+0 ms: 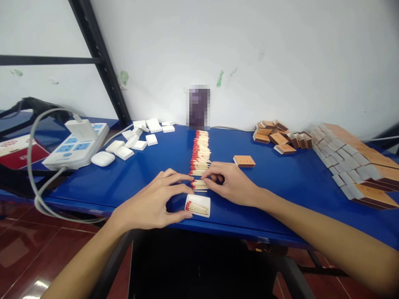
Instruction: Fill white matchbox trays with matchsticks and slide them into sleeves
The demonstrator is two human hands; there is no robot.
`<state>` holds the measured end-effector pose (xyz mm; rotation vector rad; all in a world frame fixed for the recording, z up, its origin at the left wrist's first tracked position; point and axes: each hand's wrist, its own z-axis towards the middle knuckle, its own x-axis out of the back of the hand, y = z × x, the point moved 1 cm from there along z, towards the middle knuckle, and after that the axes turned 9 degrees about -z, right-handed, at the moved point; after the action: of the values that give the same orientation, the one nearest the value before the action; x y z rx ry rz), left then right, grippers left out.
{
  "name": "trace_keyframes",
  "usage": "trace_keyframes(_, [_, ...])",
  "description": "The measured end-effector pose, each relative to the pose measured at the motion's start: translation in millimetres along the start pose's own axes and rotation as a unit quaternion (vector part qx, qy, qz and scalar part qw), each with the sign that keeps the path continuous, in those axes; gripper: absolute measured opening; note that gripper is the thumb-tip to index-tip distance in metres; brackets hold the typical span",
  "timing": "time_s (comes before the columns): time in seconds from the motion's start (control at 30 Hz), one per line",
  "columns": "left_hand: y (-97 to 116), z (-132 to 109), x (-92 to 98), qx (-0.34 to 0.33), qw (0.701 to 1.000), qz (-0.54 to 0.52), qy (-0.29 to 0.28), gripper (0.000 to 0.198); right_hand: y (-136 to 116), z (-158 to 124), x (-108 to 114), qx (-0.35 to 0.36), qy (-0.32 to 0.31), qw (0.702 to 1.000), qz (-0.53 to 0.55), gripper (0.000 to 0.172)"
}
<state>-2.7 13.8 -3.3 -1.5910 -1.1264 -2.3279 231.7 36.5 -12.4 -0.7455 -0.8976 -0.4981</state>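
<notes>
A long row of red-tipped matches [201, 151] lies on the blue table, heads to the left. A small separate group of matches [199, 185] lies at its near end. My left hand [152, 199] is open, fingers spread, with fingertips by the heads of this group and the thumb beside a white matchbox tray [204, 200]. In that tray lie several matches [197, 208]. My right hand [232, 182] is pinched at the plain ends of the small group, its fingertips partly hidden. An orange matchbox sleeve [245, 160] lies beyond my right hand.
White matchbox trays [140, 145] are scattered at the back left, near a white rounded case [102, 158] and a power strip [75, 145]. Orange sleeves [278, 138] lie at the back right. Stacked matchboxes [352, 160] stand at far right. A blurred-out object [198, 107] leans against the wall.
</notes>
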Motion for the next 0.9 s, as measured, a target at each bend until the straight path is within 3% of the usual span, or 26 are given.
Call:
trace_keyframes(0.13, [0.9,-0.7,-0.1,-0.023,1.000,-0.005,0.010,0.032,0.2,-3.1,0.5,0.001,0.015,0.999,-0.042,0.010])
trace_keyframes(0.43, [-0.4,-0.5,-2.0,-0.006,1.000,-0.016,-0.005,0.034,-2.7,-6.1,2.7,-0.002,-0.056,0.997,-0.053,0.021])
trace_keyframes(0.77, [0.8,0.1,-0.5,0.009,1.000,-0.007,-0.010,0.033,-4.9,-4.6,1.0,-0.002,-0.052,0.998,-0.044,0.012])
trace_keyframes(0.9, [0.0,0.1,-0.9,0.015,1.000,-0.008,-0.011,0.035,-6.1,-2.5,2.8,-0.032,-0.074,0.997,-0.009,0.009])
